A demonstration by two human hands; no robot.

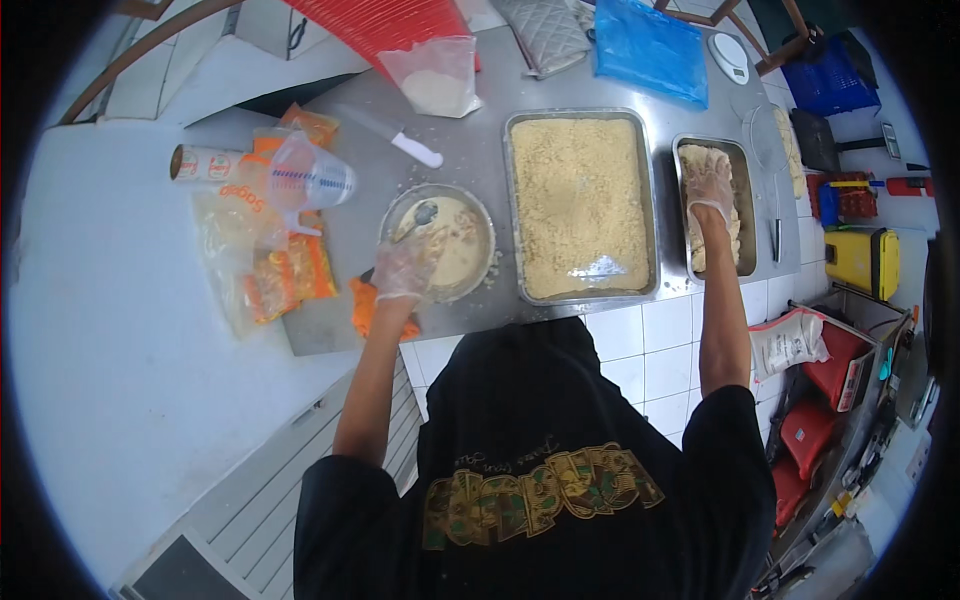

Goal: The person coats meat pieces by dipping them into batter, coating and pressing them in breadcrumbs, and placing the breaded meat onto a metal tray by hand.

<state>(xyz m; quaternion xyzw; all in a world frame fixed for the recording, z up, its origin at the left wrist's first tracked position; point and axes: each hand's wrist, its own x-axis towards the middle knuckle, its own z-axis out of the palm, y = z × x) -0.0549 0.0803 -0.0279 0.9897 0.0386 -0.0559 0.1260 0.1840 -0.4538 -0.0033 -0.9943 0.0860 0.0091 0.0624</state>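
On the left, my left hand [409, 266], in a clear plastic glove, is over the near left side of a round bowl [489, 225] of pale batter [459, 259]. A spoon [426, 213] rests in the batter; whether my fingers hold anything is unclear. My right hand [709, 184], gloved too, lies on pale crumb-coated pieces [699, 259] in a narrow metal tray [745, 255]; its grip cannot be made out. Between my hands stands a large metal tray [514, 225] filled with yellowish breadcrumbs [577, 195].
A white-handled knife [418, 148], a plastic measuring jug [311, 176] and orange packets [300, 270] lie left. An orange cloth [364, 307] is by the bowl. A bag of white powder [435, 82], a blue plastic bag [651, 56], a kitchen scale [729, 56] and a strainer [769, 139] lie farther back.
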